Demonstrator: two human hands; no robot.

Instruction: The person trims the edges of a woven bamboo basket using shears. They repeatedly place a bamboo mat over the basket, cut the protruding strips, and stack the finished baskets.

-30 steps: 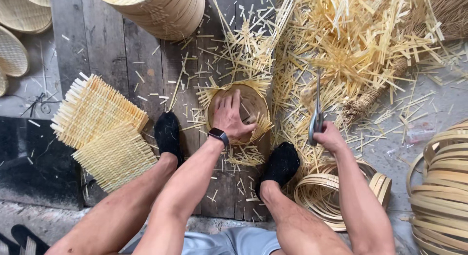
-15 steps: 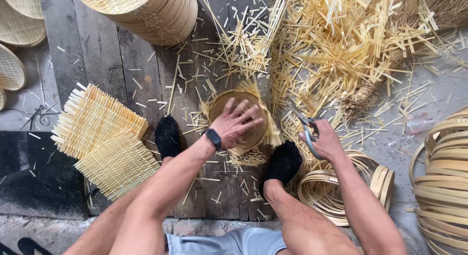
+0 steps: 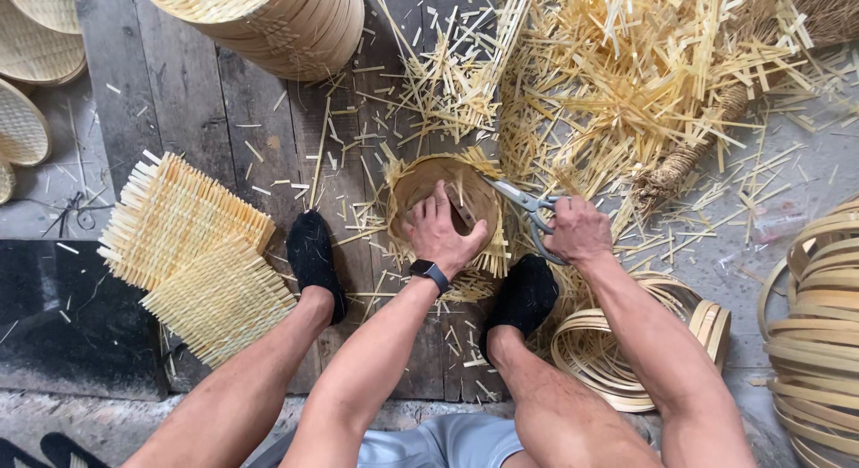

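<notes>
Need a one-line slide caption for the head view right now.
Left hand presses a round woven basket on the plank floor while right hand brings scissors to its rim.

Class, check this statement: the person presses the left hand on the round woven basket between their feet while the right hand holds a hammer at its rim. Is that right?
Not quite. The right hand holds scissors, not a hammer, with the blades at the rim of the round woven basket. The left hand does press on it, as the head view shows.

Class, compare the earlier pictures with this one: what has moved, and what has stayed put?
The right hand swung the scissors from upright down to the small woven basket, blades at its rim. The left hand still presses on the basket. Both feet and the woven mats stayed put.
</notes>
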